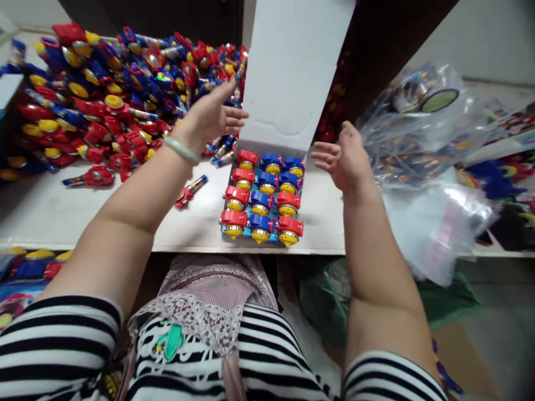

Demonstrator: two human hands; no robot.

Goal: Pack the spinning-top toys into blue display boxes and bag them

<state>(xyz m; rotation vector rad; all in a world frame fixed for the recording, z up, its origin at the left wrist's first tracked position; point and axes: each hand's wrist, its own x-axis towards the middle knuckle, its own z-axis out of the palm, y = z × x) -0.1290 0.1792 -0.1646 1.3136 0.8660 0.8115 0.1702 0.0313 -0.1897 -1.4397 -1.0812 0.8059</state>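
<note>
A display box stands near the table's front edge, its white lid raised at the back. Inside sit rows of red and blue toy spinning tops with yellow tips. My left hand, with a pale bangle on its wrist, is up at the left of the lid, fingers apart and holding nothing. On the box's right, my right hand is raised with fingers spread, also without anything in it. Both palms face inward, toward the box.
A big heap of loose red, blue and yellow toys covers the table's back left. One loose toy lies left of the box. Clear plastic bags pile up on the right. A green bag hangs below the table edge.
</note>
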